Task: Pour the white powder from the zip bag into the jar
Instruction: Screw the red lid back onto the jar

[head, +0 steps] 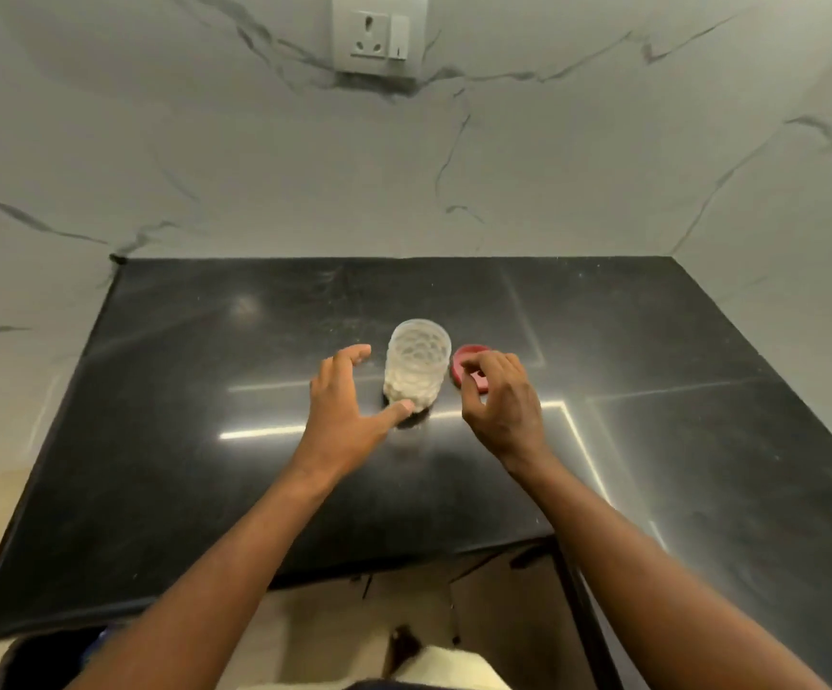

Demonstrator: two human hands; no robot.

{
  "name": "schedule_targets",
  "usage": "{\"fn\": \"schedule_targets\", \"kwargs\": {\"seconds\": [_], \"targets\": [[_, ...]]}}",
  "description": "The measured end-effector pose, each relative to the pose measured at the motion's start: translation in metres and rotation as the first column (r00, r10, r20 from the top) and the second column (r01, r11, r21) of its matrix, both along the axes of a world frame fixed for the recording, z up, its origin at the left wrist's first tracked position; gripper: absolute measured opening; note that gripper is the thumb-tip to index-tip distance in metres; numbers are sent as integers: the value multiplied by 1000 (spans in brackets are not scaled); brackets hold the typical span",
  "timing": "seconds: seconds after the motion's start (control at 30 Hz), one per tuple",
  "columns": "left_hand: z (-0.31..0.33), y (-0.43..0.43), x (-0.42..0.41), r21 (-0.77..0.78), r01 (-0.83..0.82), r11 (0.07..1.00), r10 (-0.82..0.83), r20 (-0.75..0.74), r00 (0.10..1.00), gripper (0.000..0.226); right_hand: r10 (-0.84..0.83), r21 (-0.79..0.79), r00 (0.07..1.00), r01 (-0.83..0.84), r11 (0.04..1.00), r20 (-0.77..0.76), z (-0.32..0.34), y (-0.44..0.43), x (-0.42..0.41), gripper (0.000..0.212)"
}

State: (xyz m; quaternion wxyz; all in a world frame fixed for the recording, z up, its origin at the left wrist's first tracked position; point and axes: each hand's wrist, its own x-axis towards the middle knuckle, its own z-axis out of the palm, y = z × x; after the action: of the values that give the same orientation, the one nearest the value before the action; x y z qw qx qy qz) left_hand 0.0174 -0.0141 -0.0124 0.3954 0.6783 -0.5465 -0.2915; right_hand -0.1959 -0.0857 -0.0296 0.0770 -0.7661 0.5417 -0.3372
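A clear textured plastic jar stands upright and uncapped in the middle of the black countertop, its lower half filled with white powder. Its red lid lies flat on the counter just right of it. My left hand is spread open just left of the jar, thumb tip near the jar's base, fingers apart, holding nothing. My right hand hovers over the red lid with fingers loosely curled, partly hiding the lid; whether it touches the lid is unclear. No zip bag is in view.
A marble wall rises behind the counter with a socket and switch plate high at the centre. The counter's front edge runs below my forearms, with a dark frame and floor beneath.
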Motion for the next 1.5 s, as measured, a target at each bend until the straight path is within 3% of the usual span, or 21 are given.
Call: {"fn": "schedule_targets", "kwargs": {"seconds": [0.1, 0.17, 0.23, 0.3, 0.37, 0.47, 0.53, 0.6, 0.7, 0.8, 0.87, 1.0, 1.17, 1.33, 1.5], "targets": [[-4, -35, -23, 67, -18, 998, 23, -78, 997, 115, 64, 66, 991, -56, 996, -118, -7, -52, -14, 39], [-6, -51, -35, 83, -25, 996, 34, -119, 992, 127, 175, 301, 929, -74, 951, -326, -10, -79, -16, 68], [-9, -61, -45, 72, -42, 997, 51, -137, 989, 129, 337, 510, 810, -55, 859, -480, -14, -102, -16, 85], [-13, -66, -49, 38, -74, 997, 78, -139, 987, 119, 459, 618, 714, -47, 785, -529, -18, -116, -13, 88], [-17, -70, -46, 4, -97, 995, 97, -143, 985, 105, 505, 665, 688, -43, 746, -522, -20, -125, -11, 85], [-24, -73, -41, -29, -91, 995, 85, -165, 983, 91, 488, 646, 701, -50, 762, -521, -22, -131, -10, 76], [-26, -74, -38, -25, -78, 997, 72, -183, 981, 88, 421, 592, 760, -58, 804, -496, -22, -131, -8, 70], [-27, -75, -36, -17, -70, 997, 65, -205, 977, 86, 264, 491, 871, -31, 871, -414, -18, -127, -7, 74], [-29, -77, -34, 4, -60, 998, 59, -222, 973, 84, 1, 353, 999, 17, 935, -52, -3, -120, -8, 80], [-31, -78, -32, 23, -47, 999, 51, -216, 975, 85, -63, 225, 948, -9, 974, 313, 20, -108, 1, 62], [-31, -78, -30, 32, -37, 999, 43, -218, 975, 86, -1, 205, 916, -89, 975, 400, 32, -96, 9, 51], [-29, -76, -28, 40, -24, 999, 32, -212, 977, 85, 231, 242, 951, -278, 929, 206, 29, -69, 18, 46], [-30, -75, -28, 43, -26, 999, 33, -169, 985, 85, 368, 347, 930, -341, 874, -13, 35, -66, 26, 44], [-35, -75, -26, 30, -26, 999, 28, -76, 997, 88, 450, 439, 874, -336, 833, -185, 53, -81, 32, 85], [-37, -76, -24, 36, -23, 999, 25, -57, 998, 87, 472, 459, 757, -256, 851, -453, 73, -92, 47, 89]]}}
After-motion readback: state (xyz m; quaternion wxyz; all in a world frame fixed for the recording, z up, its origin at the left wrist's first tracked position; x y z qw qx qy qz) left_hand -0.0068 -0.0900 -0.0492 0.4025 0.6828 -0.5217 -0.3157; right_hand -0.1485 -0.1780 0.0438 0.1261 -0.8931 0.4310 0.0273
